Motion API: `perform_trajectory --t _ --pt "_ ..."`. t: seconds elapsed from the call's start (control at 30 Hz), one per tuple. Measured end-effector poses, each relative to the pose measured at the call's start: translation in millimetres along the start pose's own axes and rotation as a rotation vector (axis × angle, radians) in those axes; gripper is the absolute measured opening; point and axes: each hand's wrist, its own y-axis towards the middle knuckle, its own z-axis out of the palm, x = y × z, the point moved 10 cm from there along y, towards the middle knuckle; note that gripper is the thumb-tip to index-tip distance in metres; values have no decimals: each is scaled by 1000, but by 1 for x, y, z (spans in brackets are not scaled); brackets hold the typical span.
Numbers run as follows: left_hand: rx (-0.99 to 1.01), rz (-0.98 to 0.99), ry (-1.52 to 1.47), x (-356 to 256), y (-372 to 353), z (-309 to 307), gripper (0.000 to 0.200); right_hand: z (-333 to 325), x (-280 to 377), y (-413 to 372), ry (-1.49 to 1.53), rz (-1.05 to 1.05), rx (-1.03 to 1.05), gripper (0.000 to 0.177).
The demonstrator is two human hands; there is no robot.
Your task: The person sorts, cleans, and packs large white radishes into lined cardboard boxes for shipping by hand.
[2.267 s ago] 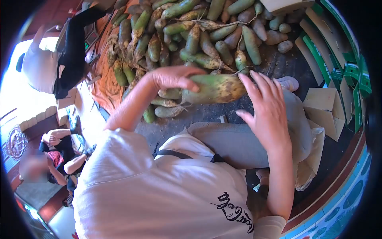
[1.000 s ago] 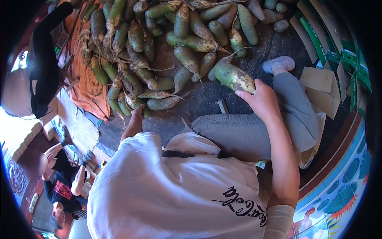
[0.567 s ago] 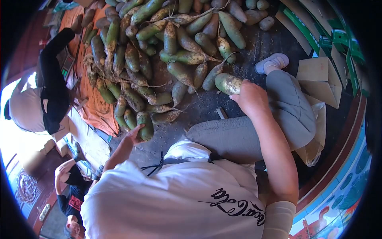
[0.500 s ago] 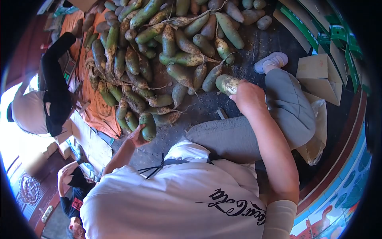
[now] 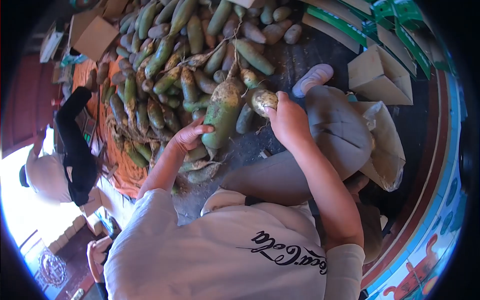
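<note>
Looks like mid-pick at the near edge of the floor's pile of muddy radishes: left hand fingers wrap the long green radish low down, right hand fingers clamp a smaller pale radish, the heavy one likely needs firmer support, and the shirt script reads Coca-Cola.

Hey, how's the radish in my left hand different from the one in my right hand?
The left-hand radish looks much longer and thicker than the right-hand radish. The left-hand radish is mostly green with a pale top; the right-hand radish shows only a pale end. The left hand grips its radish low, leaving most bare; the right hand covers most of its own. Both are soil-smeared.
</note>
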Motion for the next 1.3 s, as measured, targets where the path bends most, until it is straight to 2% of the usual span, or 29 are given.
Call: perform_trajectory --t 0.13,0.17,0.2,0.27,0.33,0.37,0.4,0.47,0.53,0.6,0.67,0.7,0.73,0.77,0.83,0.93,1.03,1.13,1.23,1.3 --pt "59 144 17 -47 16 22 71 -86 6 -36 496 -117 -304 24" --pt "54 138 44 -58 15 29 71 -112 4 -51 566 -144 -346 24" --pt "33 216 62 -74 13 35 72 -139 -1 -71 633 -173 -389 24" --pt "-37 305 59 -100 5 44 75 -194 -9 -121 716 -179 -476 27" --pt "3 330 52 -125 -2 60 78 -231 -33 -173 750 -145 -695 32" --pt "-20 432 41 -141 -10 72 79 -244 -45 -199 751 -137 -785 33" --pt "40 460 -3 -154 -12 76 81 -247 -57 -216 720 -95 -783 33" --pt "113 524 92 -180 -23 116 84 -253 -81 -251 659 -14 -776 32" --pt "115 665 194 -205 -36 135 87 -226 -120 -259 624 151 -698 31" --pt "136 641 180 -203 -39 175 89 -180 -160 -248 631 256 -580 28" --pt "243 515 150 -181 -29 211 91 -114 -208 -220 648 334 -427 25" --pt "286 451 147 -167 -22 225 91 -74 -236 -205 669 317 -460 25" --pt "327 385 142 -152 -16 238 92 -25 -269 -190 685 385 -394 27" --pt "328 333 153 -138 -8 244 92 5 -281 -174 509 335 -406 27" --pt "199 217 184 -100 14 242 92 59 -288 -148 439 207 -432 29" --pt "184 47 264 -51 37 260 90 123 -310 -136 590 328 -298 31" --pt "250 -15 368 -27 47 273 87 188 -337 -149 326 452 2 30" --pt "235 -67 418 -13 52 264 85 211 -351 -159 156 400 109 30" --pt "167 -115 396 -6 48 255 85 158 -373 -161 -188 430 -199 30" --pt "132 -144 378 -3 46 253 85 127 -375 -174 -251 506 -301 29"
